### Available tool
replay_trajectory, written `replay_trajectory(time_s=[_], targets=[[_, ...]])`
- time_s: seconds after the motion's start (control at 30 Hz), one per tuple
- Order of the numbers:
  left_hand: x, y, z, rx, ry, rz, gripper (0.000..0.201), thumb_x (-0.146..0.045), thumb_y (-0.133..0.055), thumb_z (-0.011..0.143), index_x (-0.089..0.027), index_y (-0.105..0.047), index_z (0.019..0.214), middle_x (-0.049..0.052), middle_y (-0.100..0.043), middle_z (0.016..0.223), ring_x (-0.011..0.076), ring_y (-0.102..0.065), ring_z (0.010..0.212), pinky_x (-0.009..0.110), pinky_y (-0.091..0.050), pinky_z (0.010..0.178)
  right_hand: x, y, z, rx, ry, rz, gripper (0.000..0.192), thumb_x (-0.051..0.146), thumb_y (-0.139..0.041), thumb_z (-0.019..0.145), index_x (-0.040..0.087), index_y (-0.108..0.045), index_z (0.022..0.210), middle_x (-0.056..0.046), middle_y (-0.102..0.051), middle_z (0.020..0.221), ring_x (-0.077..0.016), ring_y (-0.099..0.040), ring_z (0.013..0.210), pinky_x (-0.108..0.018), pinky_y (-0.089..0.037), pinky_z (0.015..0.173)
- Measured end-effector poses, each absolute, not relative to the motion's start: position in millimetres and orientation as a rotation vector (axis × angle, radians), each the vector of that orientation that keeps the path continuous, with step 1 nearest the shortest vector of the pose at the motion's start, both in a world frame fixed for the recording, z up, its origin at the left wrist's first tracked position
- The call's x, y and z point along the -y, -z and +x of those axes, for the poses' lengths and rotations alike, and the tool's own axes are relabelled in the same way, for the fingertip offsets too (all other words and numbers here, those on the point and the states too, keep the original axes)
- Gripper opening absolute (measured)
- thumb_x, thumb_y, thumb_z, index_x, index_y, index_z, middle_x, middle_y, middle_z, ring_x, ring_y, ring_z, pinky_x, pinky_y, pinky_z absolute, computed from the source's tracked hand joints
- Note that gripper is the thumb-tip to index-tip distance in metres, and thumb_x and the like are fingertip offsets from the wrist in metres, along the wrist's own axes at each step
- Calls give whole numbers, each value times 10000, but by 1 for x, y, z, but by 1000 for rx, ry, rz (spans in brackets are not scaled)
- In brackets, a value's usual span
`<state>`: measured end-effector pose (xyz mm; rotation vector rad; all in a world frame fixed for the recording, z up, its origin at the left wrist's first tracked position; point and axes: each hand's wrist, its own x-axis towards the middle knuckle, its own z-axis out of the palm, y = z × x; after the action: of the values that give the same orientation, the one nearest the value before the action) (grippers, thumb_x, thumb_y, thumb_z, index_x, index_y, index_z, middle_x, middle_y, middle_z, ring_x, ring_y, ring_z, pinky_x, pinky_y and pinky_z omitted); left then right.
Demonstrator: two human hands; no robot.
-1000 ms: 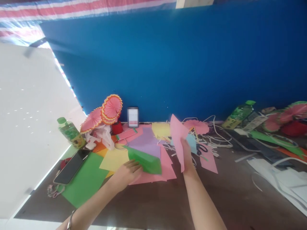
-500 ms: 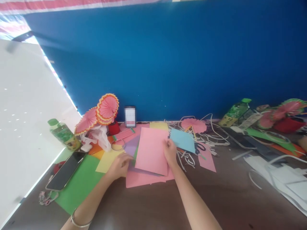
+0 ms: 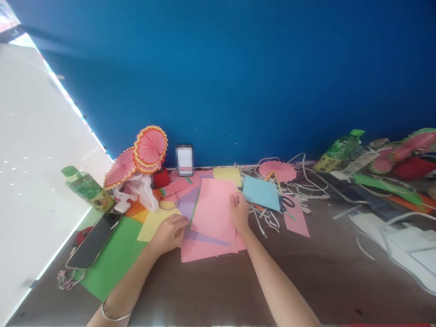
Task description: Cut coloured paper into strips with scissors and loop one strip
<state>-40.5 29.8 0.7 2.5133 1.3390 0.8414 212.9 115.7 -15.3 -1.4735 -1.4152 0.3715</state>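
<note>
A pink sheet of paper point(image 3: 214, 209) lies over purple and pink sheets in front of me. On its right edge, my right hand point(image 3: 240, 211) is closed, with the paper edge between thumb and curled fingers. My left hand point(image 3: 172, 231) rests at the lower left of the sheet, beside a yellow paper point(image 3: 156, 222). Its fingers are bent in and pressed together; whatever they pinch, if anything, is hidden. Beneath the pink sheet, a purple sheet point(image 3: 207, 238) shows along the lower edge.
Left are a green sheet point(image 3: 117, 259), a phone point(image 3: 93, 243), a bottle point(image 3: 86, 188) and pink paper fans point(image 3: 150, 150). A small screen point(image 3: 185, 160) stands behind. To the right lie blue paper point(image 3: 261, 193), scissors point(image 3: 286, 203), paper strips and white cables point(image 3: 306, 181).
The pink sheet now lies lower and flatter, showing more purple paper below it. Both hands stay near its edges. The view has tilted down slightly.
</note>
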Motion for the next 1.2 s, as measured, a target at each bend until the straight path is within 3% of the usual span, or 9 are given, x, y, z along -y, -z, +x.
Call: replay_trajectory(time_s=[0.17,0.53,0.97,1.2], targets=[[-29,4,-39,-1303,-612,2690,508,-10,-422,684,-250,-593,1097,57,-572,1132,189,-532,996,358,-446,873,-117,16,211,1411,-369,-1498,276,359,-364,826,164,-550,887,-72,-587,777,-210,-514,701,-327,-379,687],[-29,4,-39,-1296,-528,2751,397,-60,-444,734,-221,-618,1053,73,-593,1079,203,-523,990,376,-442,874,-121,19,220,1520,-369,-1560,333,405,-389,810,163,-586,928,-96,-629,841,-242,-550,760,-368,-397,729],[-28,2,-38,-1293,-516,2737,373,-65,-447,741,-208,-609,1046,78,-592,1071,205,-522,1000,372,-446,862,-127,23,228,1655,-406,-1586,344,295,-496,723,170,-562,1036,-114,-597,1058,-270,-540,973,-414,-398,847],[-27,0,-37,-1316,-531,2717,363,-77,-451,747,-221,-611,1039,74,-589,1079,203,-523,996,373,-436,870,-129,27,230,1659,-357,-1559,339,281,-515,697,174,-565,1014,-105,-599,1011,-268,-529,971,-413,-403,837]])
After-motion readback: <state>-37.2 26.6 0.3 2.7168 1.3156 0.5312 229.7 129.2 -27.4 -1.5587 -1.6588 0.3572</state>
